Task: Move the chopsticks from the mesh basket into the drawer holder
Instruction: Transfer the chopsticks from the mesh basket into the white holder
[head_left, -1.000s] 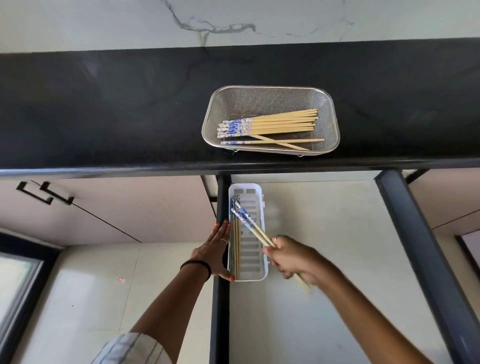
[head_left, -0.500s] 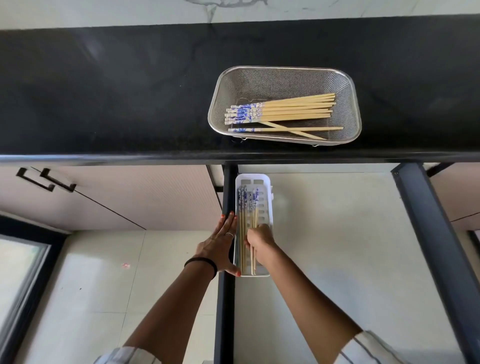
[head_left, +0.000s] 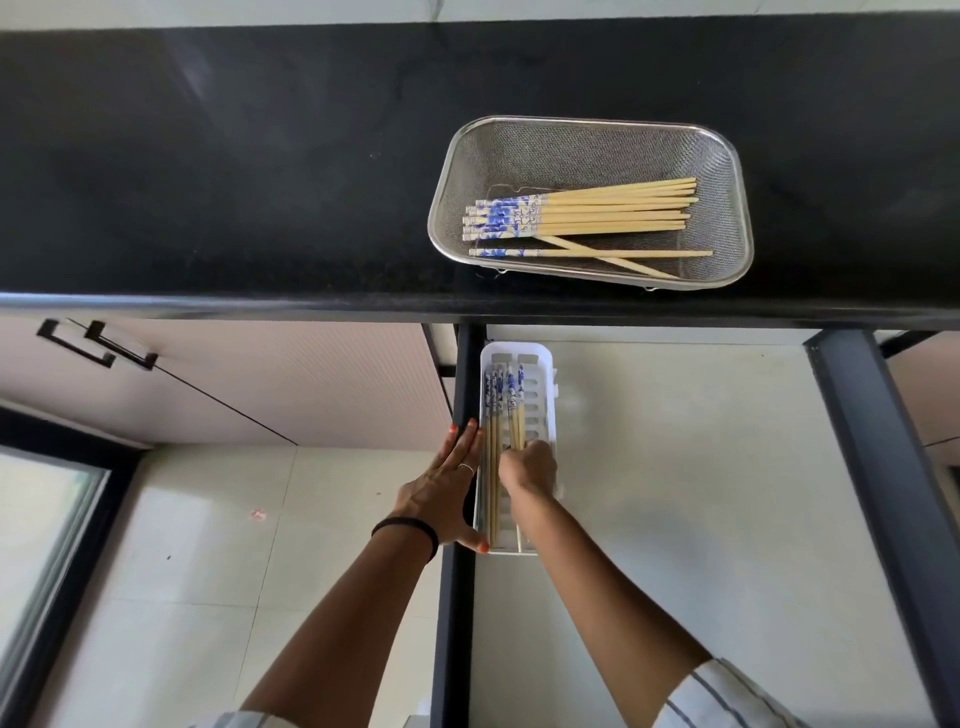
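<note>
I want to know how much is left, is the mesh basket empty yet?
Not empty. The mesh basket on the counter holds a bunch of chopsticks lying flat, one crossing diagonally beneath.

Right hand grips chopsticks inside the white holder.

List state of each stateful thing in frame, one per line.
mesh basket: on the black counter, still holds a bundle of chopsticks
chopsticks in basket: lying flat, two crossed at the near side
drawer holder: partly filled
chopsticks in holder: lying lengthwise, blue ends away from the person
left hand: open, flat against the holder's left side
right hand: closed on chopsticks inside the holder
cabinet doors: shut
</note>
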